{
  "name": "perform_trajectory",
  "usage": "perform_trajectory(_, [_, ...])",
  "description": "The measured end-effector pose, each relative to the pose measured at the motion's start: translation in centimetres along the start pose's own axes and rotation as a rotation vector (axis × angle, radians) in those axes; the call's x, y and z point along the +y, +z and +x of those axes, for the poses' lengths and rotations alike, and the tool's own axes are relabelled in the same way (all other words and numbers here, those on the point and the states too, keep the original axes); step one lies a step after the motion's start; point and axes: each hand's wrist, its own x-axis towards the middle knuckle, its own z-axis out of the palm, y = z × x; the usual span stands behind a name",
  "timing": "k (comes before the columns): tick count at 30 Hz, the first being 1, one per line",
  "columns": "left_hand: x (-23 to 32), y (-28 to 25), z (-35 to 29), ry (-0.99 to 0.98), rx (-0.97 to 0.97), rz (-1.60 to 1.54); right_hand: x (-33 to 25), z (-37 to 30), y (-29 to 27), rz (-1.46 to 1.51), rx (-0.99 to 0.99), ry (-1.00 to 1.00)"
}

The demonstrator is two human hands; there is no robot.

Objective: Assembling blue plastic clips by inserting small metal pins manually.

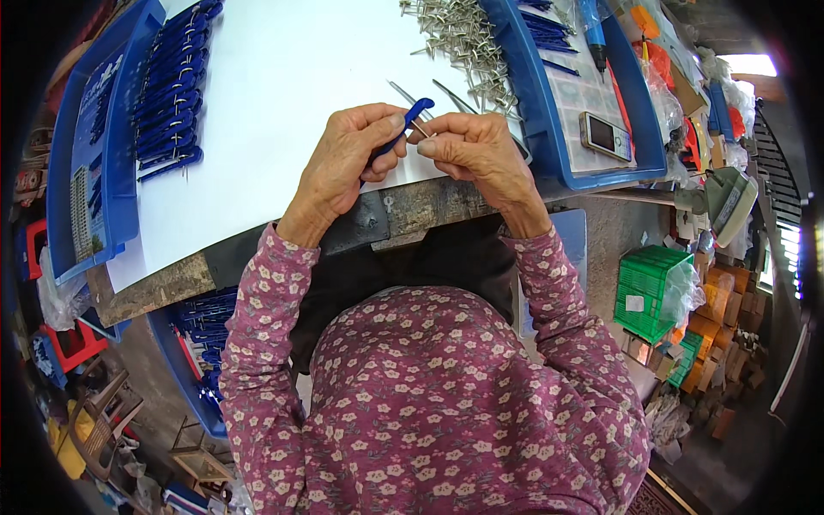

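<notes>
While the left hand grips a blue piece, the right hand pinches a pin

As the two hands meet above the near edge of the table, the blue piece slants up between the left thumb and fingers, its hooked end showing on top. The right thumb and forefinger close on the thin metal pin just beside it; whether pin and piece touch is too small to tell. Behind the hands, two slim tools lie partly hidden near a heap of metal pins. A white sheet covers much of the table. To the left, a stack of blue pieces lies beside a blue tray. To the right, another tray holds a phone, more blue pieces and a blue-handled tool.
</notes>
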Motion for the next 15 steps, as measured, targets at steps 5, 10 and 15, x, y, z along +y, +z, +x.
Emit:
perform_trajectory(5, [-0.23,-0.01,-0.03,0.030,0.002,0.040,0.17,0.03,-0.04,-0.033,0.003,-0.004])
perform_trajectory(10, [-0.13,0.43,-0.43,0.116,-0.002,0.220,0.09,-0.04,0.23,-0.091,0.016,0.002])
perform_trajectory(15, [-0.27,0.54,-0.63,0.185,0.041,0.441,0.47,-0.32,0.44,-0.220,0.021,-0.040])
